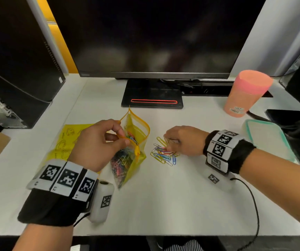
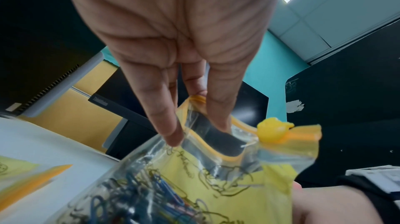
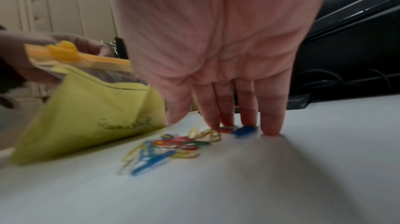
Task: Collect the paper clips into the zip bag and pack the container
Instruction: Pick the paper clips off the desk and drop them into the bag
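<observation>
A clear zip bag [image 1: 133, 160] with an orange zip rim and a yellow sheet inside stands on the white desk, mouth open, several coloured paper clips in it. My left hand [image 1: 125, 140] pinches its near rim and holds the mouth open; in the left wrist view the fingers [image 2: 168, 125] grip the zip bag [image 2: 216, 185] beside the yellow slider [image 2: 272, 130]. Just right of the bag lies a loose pile of paper clips [image 1: 163, 156]. My right hand [image 1: 171, 144] is over that pile, its straight fingertips [image 3: 270, 125] pressing down on the desk and the paper clips [image 3: 173, 145].
A clear container with a teal rim [image 1: 272, 138] lies at the right edge. A pink cylinder [image 1: 247, 93] stands behind it. The monitor stand [image 1: 152, 95] is at the back, a yellow printed sheet [image 1: 67, 140] left of the bag, a computer tower [image 1: 18, 69] far left.
</observation>
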